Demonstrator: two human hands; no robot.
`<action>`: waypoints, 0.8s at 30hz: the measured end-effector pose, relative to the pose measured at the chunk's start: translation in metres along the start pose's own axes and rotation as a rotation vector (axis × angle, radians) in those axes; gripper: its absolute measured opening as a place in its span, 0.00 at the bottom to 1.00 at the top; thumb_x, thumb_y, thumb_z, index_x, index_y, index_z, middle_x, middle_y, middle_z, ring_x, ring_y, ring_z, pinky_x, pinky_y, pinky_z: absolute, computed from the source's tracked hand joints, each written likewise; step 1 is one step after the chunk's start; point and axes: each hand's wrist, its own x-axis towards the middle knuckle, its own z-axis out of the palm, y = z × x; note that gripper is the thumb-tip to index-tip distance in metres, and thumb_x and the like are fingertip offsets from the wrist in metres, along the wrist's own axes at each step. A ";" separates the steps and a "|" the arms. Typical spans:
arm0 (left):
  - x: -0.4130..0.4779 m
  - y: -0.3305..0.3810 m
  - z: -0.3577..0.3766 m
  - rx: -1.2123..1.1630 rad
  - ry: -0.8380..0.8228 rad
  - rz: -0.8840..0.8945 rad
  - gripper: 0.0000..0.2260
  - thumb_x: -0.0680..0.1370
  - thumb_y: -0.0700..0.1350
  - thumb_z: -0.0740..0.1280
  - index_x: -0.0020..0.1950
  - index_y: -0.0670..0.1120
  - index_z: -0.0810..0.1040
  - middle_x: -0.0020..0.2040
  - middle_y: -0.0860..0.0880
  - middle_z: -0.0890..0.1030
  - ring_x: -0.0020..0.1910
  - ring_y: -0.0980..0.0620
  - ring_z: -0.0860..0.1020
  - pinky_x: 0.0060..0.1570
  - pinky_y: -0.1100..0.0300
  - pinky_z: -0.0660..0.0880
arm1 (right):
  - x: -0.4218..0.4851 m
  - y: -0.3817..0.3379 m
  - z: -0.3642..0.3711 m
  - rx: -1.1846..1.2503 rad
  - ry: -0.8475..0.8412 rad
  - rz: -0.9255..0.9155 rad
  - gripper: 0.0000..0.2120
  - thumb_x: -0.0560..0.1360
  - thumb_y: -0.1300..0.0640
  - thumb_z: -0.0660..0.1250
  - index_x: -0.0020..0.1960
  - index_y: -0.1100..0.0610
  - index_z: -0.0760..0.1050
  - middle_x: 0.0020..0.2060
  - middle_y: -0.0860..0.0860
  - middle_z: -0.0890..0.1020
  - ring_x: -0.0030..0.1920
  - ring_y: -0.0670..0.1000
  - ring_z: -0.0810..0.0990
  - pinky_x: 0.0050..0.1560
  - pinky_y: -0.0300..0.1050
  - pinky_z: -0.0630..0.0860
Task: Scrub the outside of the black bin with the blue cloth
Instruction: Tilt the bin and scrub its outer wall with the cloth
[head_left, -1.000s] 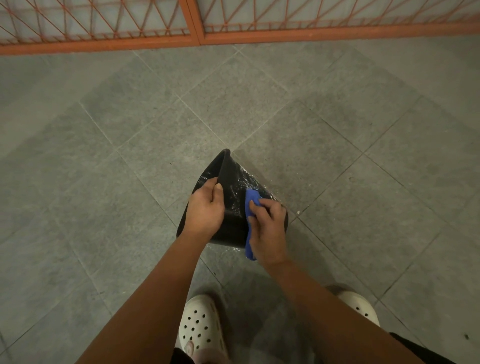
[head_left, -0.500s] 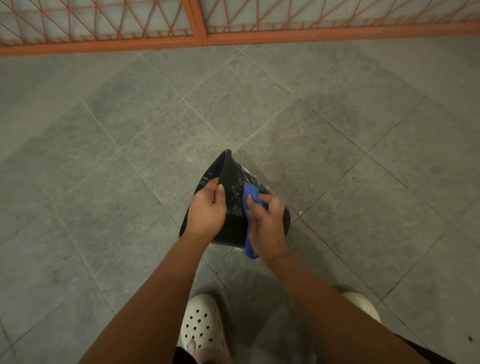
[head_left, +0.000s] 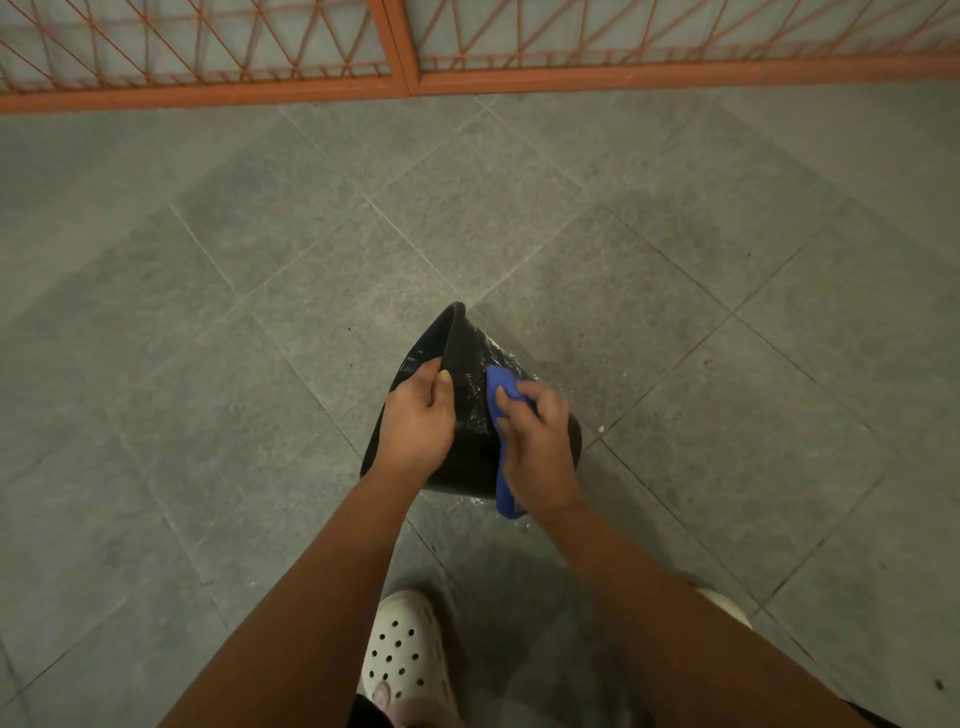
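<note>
Presently: black bin (head_left: 470, 400) tilted on floor (head_left: 260, 312), wet; judged light, rigid, slippery. Left hand (head_left: 415, 423) fingers curled over rim, soundest hold. Right hand (head_left: 537, 441) fingers grip blue cloth (head_left: 498, 382) against outer wall.

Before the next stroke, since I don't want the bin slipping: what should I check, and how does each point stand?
1. Left hand grips the rim of the black bin: ok.
2. Right hand holds the blue cloth: ok.
3. Cloth lies against the bin's outer wall, not inside: ok.
4. Bin tipped over, resting on the tiled floor: ok.
5. Outer wall wet enough to scrub, shiny streaks showing: ok.
6. The bin's side turned to the floor is clean: cannot tell, hidden.
</note>
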 end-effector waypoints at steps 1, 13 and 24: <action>0.000 0.001 0.000 -0.006 0.003 -0.011 0.15 0.82 0.46 0.55 0.66 0.44 0.74 0.44 0.42 0.82 0.45 0.45 0.81 0.49 0.51 0.78 | 0.005 0.002 0.001 0.011 -0.013 0.039 0.13 0.75 0.63 0.64 0.58 0.63 0.77 0.56 0.60 0.75 0.57 0.57 0.71 0.61 0.40 0.66; 0.002 0.006 -0.001 -0.135 -0.002 -0.109 0.12 0.82 0.45 0.56 0.58 0.45 0.77 0.46 0.49 0.81 0.47 0.53 0.79 0.54 0.55 0.75 | -0.025 -0.005 0.007 -0.005 -0.033 -0.068 0.14 0.75 0.60 0.59 0.60 0.59 0.70 0.60 0.57 0.68 0.58 0.54 0.65 0.60 0.35 0.62; -0.004 0.013 0.002 -0.226 -0.021 -0.115 0.13 0.82 0.44 0.56 0.60 0.46 0.79 0.49 0.49 0.82 0.51 0.52 0.80 0.58 0.51 0.75 | -0.003 -0.003 0.000 0.066 -0.015 0.175 0.13 0.77 0.60 0.61 0.61 0.59 0.73 0.60 0.53 0.68 0.61 0.51 0.65 0.66 0.48 0.65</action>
